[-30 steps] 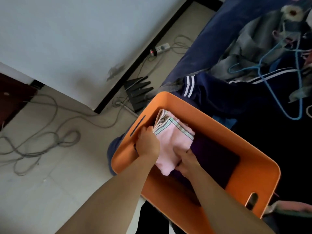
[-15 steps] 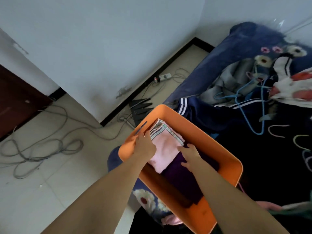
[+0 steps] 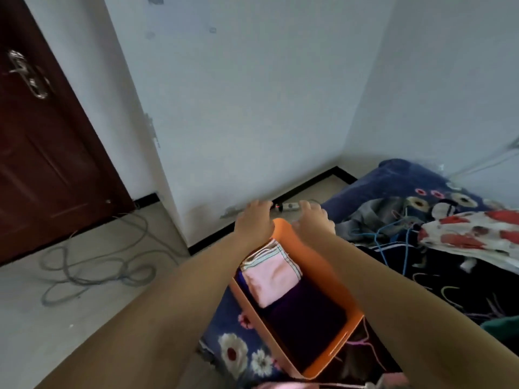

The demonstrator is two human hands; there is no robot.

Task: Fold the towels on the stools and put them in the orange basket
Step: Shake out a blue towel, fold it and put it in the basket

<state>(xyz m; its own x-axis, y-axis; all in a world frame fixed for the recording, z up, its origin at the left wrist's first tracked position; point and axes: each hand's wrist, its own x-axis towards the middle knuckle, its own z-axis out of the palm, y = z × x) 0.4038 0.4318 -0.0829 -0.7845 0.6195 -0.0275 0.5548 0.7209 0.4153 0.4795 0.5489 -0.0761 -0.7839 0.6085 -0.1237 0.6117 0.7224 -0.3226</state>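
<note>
Both hands were stretched forward over the far end of the basket [image 3: 341, 294], backs up, holding nothing. Left hand [image 3: 254, 221] had its fingers spread loosely and slightly bent, above the basket's far left corner; right hand [image 3: 313, 220] hung just beside it over the far rim, fingers likewise relaxed and drooping forward. Whether either palm touched the rim could not be told, since the hands hid that edge. Between their fingertips, farther off on the floor by the wall, lay a power strip [image 3: 288, 206] with a small red light.

Below the wrists, inside the basket, a folded pink towel [image 3: 269, 275] with a striped border lay at the far end, resting partly on a folded purple towel [image 3: 306, 313] that filled the near part. Neither hand touched either towel; the forearms crossed above the basket's two long sides.

The basket sat on a dark blue flowered blanket [image 3: 238, 352] at the edge of a bed. To the right, on the bed, lay a heap of clothes with blue hangers [image 3: 404, 242] tangled in it and a white cloth with red flowers [image 3: 471, 230]. To the left, grey cables [image 3: 98, 265] looped across the tiled floor, and a dark brown door [image 3: 47, 153] with a metal handle stood beyond them.
</note>
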